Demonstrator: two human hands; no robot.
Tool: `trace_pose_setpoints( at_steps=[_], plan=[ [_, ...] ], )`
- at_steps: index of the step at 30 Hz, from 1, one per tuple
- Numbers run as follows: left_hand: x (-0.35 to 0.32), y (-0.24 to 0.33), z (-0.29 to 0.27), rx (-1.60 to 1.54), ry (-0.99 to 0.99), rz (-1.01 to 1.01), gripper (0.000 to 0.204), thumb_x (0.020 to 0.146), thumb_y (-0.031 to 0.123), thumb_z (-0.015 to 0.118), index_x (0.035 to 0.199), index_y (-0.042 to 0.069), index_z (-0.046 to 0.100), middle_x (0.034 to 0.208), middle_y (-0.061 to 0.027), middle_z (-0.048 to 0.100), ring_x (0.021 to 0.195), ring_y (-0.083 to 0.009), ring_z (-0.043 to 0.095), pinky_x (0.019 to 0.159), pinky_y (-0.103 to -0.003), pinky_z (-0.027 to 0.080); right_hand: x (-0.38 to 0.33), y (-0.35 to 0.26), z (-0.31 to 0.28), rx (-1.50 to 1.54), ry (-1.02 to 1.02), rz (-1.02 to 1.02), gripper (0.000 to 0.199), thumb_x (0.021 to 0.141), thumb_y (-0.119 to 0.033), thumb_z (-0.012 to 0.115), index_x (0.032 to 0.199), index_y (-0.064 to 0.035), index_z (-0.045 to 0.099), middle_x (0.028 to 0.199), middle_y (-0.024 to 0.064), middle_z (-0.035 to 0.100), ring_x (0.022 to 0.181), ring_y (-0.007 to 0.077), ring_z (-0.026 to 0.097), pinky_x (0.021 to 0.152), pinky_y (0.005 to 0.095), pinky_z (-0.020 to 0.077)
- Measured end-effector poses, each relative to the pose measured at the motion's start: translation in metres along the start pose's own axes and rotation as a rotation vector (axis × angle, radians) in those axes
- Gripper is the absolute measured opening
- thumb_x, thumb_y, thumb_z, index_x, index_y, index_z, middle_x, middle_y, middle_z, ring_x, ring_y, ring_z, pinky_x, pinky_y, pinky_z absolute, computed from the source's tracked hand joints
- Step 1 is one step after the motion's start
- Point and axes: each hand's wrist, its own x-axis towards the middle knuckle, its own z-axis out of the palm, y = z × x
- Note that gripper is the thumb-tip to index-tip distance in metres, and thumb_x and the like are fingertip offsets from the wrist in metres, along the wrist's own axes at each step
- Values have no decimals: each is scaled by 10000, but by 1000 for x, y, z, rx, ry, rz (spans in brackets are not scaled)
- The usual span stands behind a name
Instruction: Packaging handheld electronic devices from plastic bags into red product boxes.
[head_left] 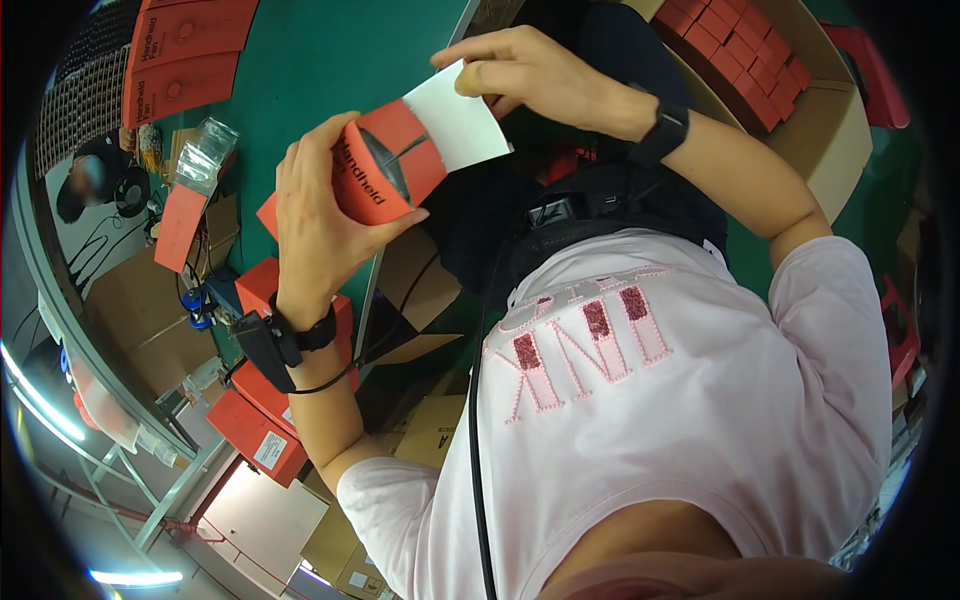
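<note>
From afar, I watched a red box (pixel 362 188) being held open.
The left hand (pixel 318 205) was clamped around its body and the right hand (pixel 522 78) pinched its white flap (pixel 455 122), near the edge of the green desk (pixel 320 60).

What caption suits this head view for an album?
Left hand grips an open red box; right hand touches its white flap.

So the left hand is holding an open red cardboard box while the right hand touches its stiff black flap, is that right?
Not quite: the flap's colour is wrong. The head view shows the left hand holding the open red cardboard box, while the right hand touches its stiff white flap, not a black one.
</note>
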Motion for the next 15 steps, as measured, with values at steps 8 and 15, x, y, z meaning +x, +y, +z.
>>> trace_pose_setpoints(
  at_steps=[8,15],
  plan=[
    [0,-6,-4,-83,35,-36,986,514,252,996,1360,65,525,1236,-111,610,1117,-314,594,972,-424,492,-5,-9,24,-1365,96,-1030,399,831,-50,647,1228,-93,649,1256,110,594,1180,299,574,1035,419,486],
    [-6,-18,-6,-223,60,-121,1011,513,244,1008,1374,48,515,1285,-108,598,1149,-283,609,1006,-387,512,-4,-28,6,-740,-409,-537,191,885,30,524,1019,1,657,906,125,687,898,297,672,823,376,536]
  ],
)
